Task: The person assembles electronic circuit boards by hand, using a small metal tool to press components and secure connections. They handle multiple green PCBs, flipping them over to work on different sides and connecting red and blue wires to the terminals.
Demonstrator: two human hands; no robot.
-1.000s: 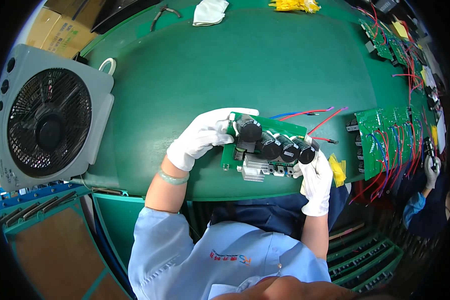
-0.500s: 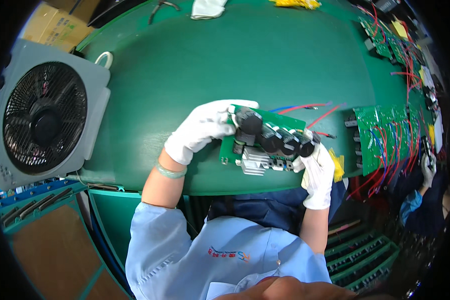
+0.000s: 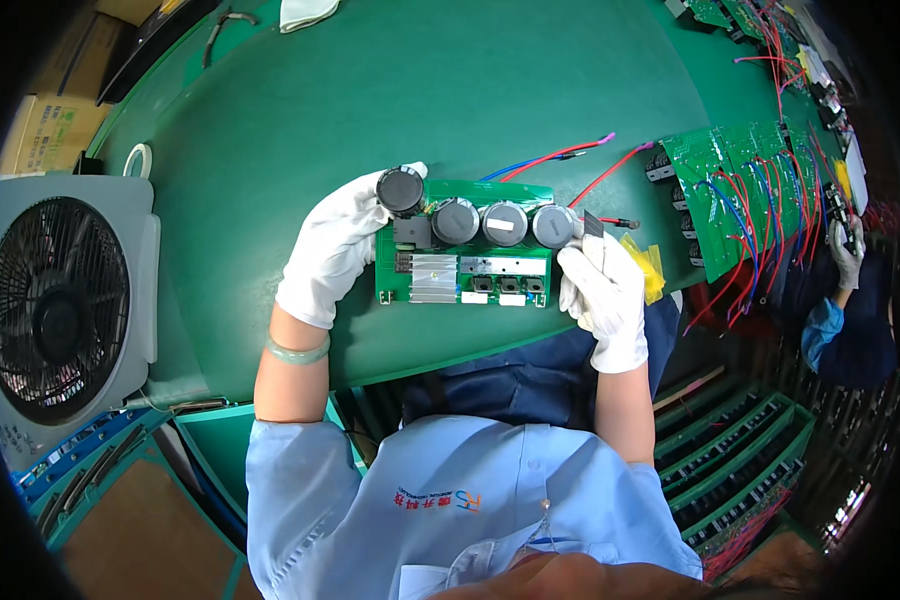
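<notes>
A green circuit board (image 3: 440,190) lies face up between my hands, above the green mat. It bears several black round capacitors (image 3: 505,224), a finned silver heat sink (image 3: 434,279) and small black parts along its near edge. My left hand (image 3: 332,240), in a white glove, is closed on the board's left edge beside the leftmost capacitor. My right hand (image 3: 606,290), gloved too, is by the board's right end with curled fingers. A small dark flat piece (image 3: 592,225) sticks up from its fingertips; its kind is unclear. Red and blue wires (image 3: 545,166) reach out behind the board.
A grey box fan (image 3: 70,300) stands at the left. More wired circuit boards (image 3: 740,200) lie at the right, near a co-worker's gloved hand (image 3: 846,255). A yellow piece (image 3: 646,268) is beside my right hand. Pliers (image 3: 220,35) and a white cloth (image 3: 307,12) lie at the back.
The board has turned from a slant to nearly level, its parts facing up more fully. My view has shifted, so the fan and the other boards sit differently in it.
</notes>
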